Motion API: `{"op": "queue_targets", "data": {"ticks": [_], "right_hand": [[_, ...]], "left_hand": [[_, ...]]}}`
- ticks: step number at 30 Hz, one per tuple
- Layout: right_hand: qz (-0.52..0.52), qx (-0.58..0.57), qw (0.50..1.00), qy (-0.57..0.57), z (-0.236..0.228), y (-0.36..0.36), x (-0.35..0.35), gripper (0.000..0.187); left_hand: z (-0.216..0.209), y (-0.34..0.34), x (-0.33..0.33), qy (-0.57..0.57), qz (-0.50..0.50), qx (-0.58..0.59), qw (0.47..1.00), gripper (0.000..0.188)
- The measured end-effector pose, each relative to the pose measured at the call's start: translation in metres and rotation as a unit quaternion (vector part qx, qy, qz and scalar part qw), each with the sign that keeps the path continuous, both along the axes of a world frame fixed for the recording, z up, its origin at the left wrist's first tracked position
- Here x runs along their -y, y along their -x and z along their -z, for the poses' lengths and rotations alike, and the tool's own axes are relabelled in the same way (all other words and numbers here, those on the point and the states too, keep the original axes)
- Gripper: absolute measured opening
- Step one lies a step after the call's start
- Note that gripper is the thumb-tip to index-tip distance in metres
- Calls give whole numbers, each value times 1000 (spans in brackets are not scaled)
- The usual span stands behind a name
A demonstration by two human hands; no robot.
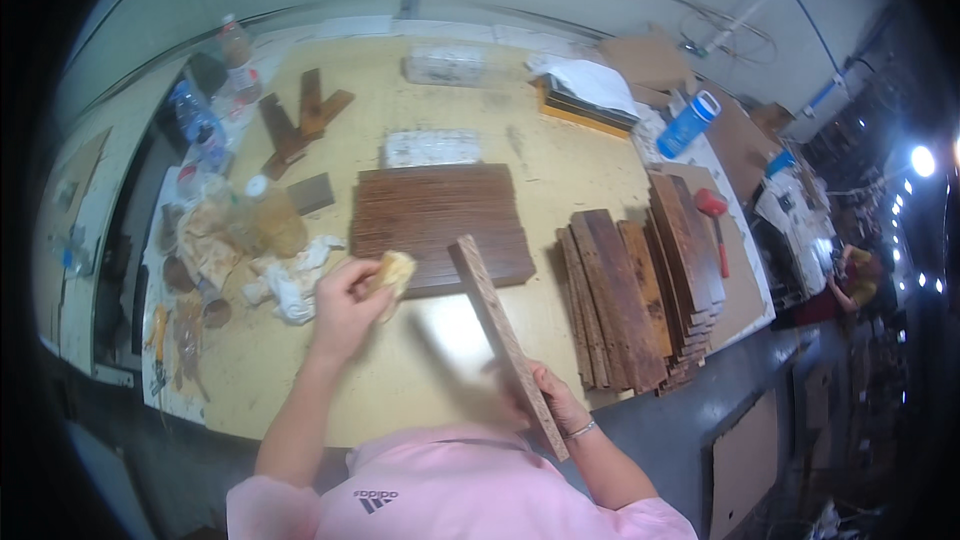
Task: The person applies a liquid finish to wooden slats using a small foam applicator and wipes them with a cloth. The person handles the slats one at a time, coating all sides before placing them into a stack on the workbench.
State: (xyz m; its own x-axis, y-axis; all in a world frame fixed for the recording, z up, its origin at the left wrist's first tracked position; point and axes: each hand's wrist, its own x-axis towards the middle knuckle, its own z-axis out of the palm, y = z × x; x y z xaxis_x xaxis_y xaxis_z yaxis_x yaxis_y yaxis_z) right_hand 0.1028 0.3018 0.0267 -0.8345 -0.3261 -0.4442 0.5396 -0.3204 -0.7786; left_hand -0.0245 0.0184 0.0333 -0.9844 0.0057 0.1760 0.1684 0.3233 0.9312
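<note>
My left hand (350,302) pinches a pale yellow, sponge-like pad (394,274) between thumb and fingers, just off the near left corner of a stack of brown wooden planks (440,215). In my right hand (555,398) is a wooden plank (505,335), gripped near its lower end and tilted up with its narrow, light-speckled edge toward me. The plank's far end reaches over the front of the stack. A gap separates pad and plank. Part of my right hand is hidden behind the plank.
More planks (620,300) stand in rows on the right, beside a red-headed mallet (712,204). A jar of amber liquid (277,220), crumpled white rags (292,280) and bottles crowd the left. Wrapped blocks (432,148), loose boards (310,110) and a blue bottle (689,125) lie farther back. Another person (855,280) works far right.
</note>
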Motion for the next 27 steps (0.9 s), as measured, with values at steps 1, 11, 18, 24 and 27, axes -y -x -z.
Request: {"op": "queue_targets", "data": {"ticks": [1, 11, 18, 24, 27], "right_hand": [[20, -88, 992, -84, 14, 2, -18, 63], [127, -195, 594, -770, -60, 35, -105, 62], [203, -327, 513, -767, -40, 48, -95, 47], [40, -387, 657, -645, 38, 99, -4, 35], [32, -453, 625, -635, 79, 128, 15, 33]], "left_hand": [[5, -3, 4, -15, 6, 11, 1000, 24], [47, -30, 31, -129, 23, 119, 984, 23], [52, -35, 30, -152, 10, 130, 980, 24], [38, -40, 16, -148, 21, 143, 978, 25], [41, -42, 20, -146, 31, 135, 980, 24]]}}
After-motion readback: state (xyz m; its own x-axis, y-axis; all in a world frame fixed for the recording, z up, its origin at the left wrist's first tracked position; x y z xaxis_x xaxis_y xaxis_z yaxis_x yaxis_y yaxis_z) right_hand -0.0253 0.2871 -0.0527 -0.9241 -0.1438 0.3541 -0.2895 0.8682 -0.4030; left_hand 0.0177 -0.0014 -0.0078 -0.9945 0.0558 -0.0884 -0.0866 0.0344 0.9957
